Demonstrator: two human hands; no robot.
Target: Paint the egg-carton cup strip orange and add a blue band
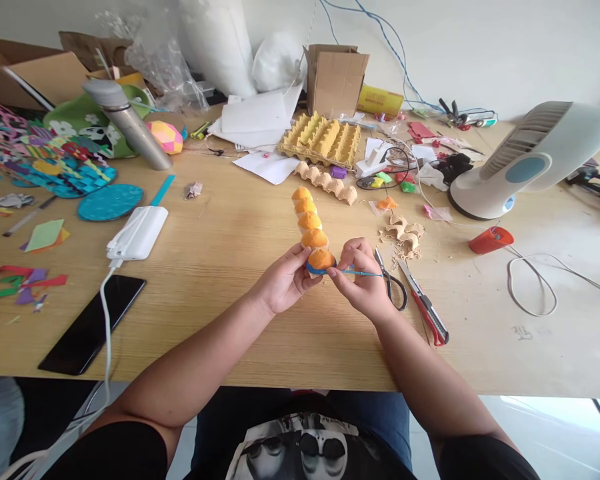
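A strip of egg-carton cups [314,238] covered in orange points away from me over the middle of the table. My left hand [289,277] grips its near end from the left, thumb on the last cup. Blue material [316,269] lies around the near edge of that cup. From there a thin blue tool or strip [360,272] runs to the right, pinched in the fingers of my right hand [361,277]. Just right of that hand, partly hidden by it, are black-handled scissors [399,293]; a red utility knife [430,316] lies beyond them.
A power bank [139,233] and a black phone [94,323] lie on the left, beside a blue disc [111,203]. Behind are a yellow egg tray [323,140] and plain carton strip [326,181]. A white fan [515,167] and red cup [491,240] stand right.
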